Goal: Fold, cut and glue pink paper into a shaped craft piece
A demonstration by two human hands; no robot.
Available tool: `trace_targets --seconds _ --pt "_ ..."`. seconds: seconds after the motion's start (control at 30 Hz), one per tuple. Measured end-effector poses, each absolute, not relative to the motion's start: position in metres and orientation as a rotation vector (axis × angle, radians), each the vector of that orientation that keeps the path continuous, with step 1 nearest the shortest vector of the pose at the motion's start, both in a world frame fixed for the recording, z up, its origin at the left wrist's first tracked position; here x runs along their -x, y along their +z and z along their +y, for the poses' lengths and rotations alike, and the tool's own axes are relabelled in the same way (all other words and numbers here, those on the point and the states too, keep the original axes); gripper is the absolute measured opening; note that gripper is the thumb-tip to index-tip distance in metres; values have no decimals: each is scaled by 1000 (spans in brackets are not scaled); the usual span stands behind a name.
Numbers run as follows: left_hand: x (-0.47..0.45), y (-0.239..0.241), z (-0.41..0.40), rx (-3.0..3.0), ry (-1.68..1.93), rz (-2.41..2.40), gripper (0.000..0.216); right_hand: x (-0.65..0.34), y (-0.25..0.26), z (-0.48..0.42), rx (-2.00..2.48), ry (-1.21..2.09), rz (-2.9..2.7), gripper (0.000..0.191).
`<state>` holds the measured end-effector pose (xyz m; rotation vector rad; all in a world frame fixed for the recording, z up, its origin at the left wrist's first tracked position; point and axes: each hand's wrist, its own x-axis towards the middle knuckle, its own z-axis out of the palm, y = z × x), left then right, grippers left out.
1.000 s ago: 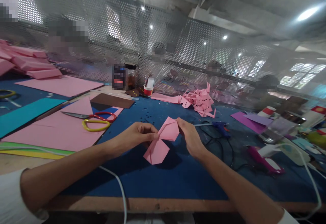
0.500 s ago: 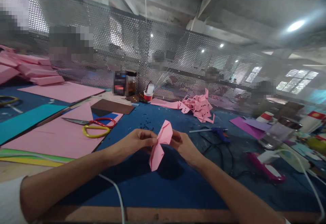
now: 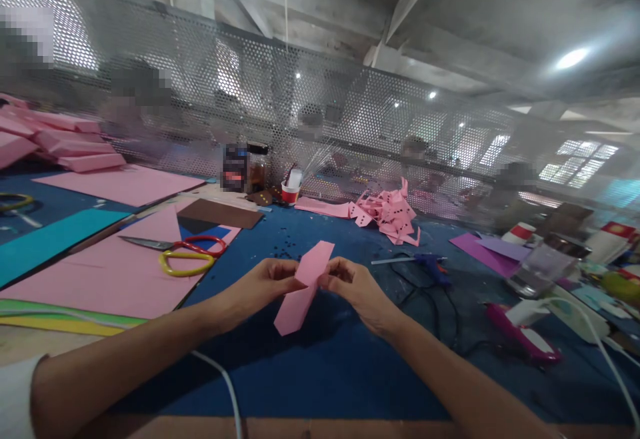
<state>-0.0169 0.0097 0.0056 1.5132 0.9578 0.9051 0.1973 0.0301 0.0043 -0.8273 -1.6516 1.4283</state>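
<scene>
A folded piece of pink paper [image 3: 299,306], pinched in at its middle like a bow, is held above the blue table mat [image 3: 320,386]. My left hand [image 3: 267,287] grips its left side at the waist, thumb toward me and fingers behind. From the other side my right hand [image 3: 353,286] pinches the same waist between thumb and fingertips. Some fingertips are hidden behind the paper. Small dark bits [image 3: 284,250] lie on the mat just beyond the left hand.
Scissors [image 3: 187,256] rest on pink sheets [image 3: 100,272] at left. Punched pink scraps [image 3: 390,212] lie ahead, near a red-and-white cup [image 3: 290,192]. A blue glue gun [image 3: 433,267], a magenta tool [image 3: 523,336] and a clear jar [image 3: 545,262] are on the right. A perforated screen [image 3: 330,92] stands behind.
The pink paper has turned, so its flat outer faces now show instead of its folded edge. Both hands keep their pinch, with the right fingertips now more visible.
</scene>
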Motion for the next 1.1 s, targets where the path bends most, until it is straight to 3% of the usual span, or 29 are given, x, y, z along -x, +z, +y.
trace_targets --seconds 0.23,0.67,0.8,1.1 --pt "17 19 8 -1310 1062 1125 37 -203 12 37 832 1269 -1547 22" --pt "24 14 13 -1242 1126 967 42 -209 18 37 995 942 -1844 20" --pt "25 18 12 -1345 1171 1020 46 -210 18 36 960 824 -1974 18" --pt "24 17 11 -1823 1026 1130 33 -209 14 34 909 765 -2101 14"
